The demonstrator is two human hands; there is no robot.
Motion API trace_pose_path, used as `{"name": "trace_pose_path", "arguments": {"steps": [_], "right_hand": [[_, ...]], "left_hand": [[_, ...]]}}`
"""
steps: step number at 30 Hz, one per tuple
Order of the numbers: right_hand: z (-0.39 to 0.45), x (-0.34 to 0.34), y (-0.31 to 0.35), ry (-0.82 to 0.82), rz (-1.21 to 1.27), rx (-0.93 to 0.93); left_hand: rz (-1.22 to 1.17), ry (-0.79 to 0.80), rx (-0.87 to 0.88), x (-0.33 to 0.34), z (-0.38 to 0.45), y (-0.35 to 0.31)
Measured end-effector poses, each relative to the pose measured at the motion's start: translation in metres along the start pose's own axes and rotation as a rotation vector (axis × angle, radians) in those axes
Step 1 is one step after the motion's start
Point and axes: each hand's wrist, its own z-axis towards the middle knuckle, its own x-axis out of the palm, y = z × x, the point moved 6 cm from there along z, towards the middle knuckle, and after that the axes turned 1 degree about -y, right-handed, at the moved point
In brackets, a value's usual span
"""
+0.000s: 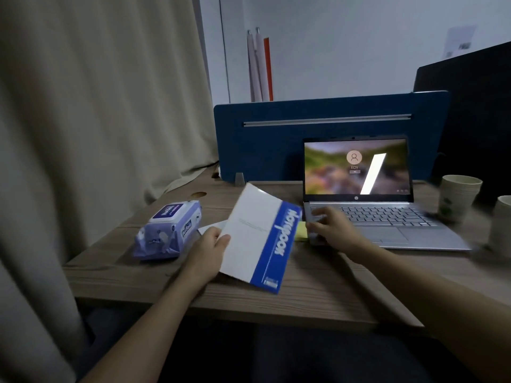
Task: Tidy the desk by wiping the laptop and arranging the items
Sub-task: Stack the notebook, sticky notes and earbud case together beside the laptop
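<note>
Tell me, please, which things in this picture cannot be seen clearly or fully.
All in the head view:
- Right hand: motion blur; whether its fingers hold anything is unclear.
- Yellow item: mostly covered by the notebook.
- White sheet: hidden behind the left hand and notebook.
- Right cup: cut by the frame edge, blurred.
- Wipes pack: label unreadable.

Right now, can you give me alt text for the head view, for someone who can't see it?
The left hand lifts a white notebook with a blue band over a wooden desk, while the right hand rests on the left edge of an open silver laptop. A purple pack of wet wipes lies to the left, and paper cups stand to the right.
</note>
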Motion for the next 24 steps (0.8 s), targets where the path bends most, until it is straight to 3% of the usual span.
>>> {"name": "trace_pose_path", "arguments": {"steps": [4, 8, 13, 16, 20, 24], "right_hand": [[-0.002, 0.025, 0.002, 0.108, 0.067, 0.034], [-0.009, 0.059, 0.020, 0.205, -0.288, -0.172], [-0.013, 0.084, 0.020, 0.189, -0.425, -0.214], [-0.011, 0.081, 0.018, 0.115, -0.416, -0.185], [-0.004, 0.078, 0.019, 0.132, -0.326, -0.093], [-0.003, 0.076, 0.018, 0.123, -0.256, -0.047]], "left_hand": [[-0.207, -0.118, -0.123, -0.004, -0.006, 0.017], [-0.178, -0.143, -0.191, 0.000, -0.008, 0.018], [-0.073, -0.091, -0.161, 0.008, -0.013, 0.012], [-0.014, -0.027, -0.167, 0.015, -0.011, 0.008], [-0.058, -0.069, -0.260, 0.011, -0.002, 0.007], [-0.280, -0.137, -0.348, 0.006, 0.007, 0.015]]}}
